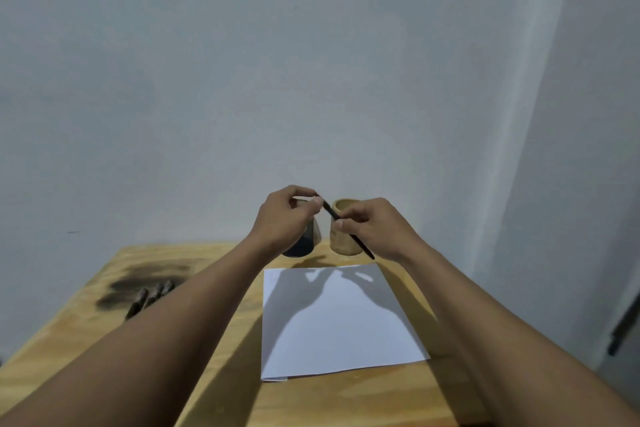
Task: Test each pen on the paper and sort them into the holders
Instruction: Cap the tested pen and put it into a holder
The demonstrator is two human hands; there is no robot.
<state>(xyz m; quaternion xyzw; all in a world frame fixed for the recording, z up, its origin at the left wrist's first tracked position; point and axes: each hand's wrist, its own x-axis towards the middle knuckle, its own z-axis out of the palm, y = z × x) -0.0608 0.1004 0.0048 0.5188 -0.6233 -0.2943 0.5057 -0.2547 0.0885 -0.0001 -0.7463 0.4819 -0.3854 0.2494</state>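
Observation:
A black pen (330,212) is held in the air between both hands, above the far edge of the white paper (341,329). My left hand (287,218) pinches its upper end; my right hand (374,227) grips the barrel, with the lower end sticking out below. Behind my left hand stands a dark mesh holder (304,243), mostly hidden. A wooden holder (341,243) stands to its right, partly behind my right hand. Three more pens (149,298) lie side by side at the left of the table.
The wooden table (214,388) has a dark scorch-like stain (145,279) under the loose pens. A pale wall rises right behind the holders, and another wall closes in on the right side.

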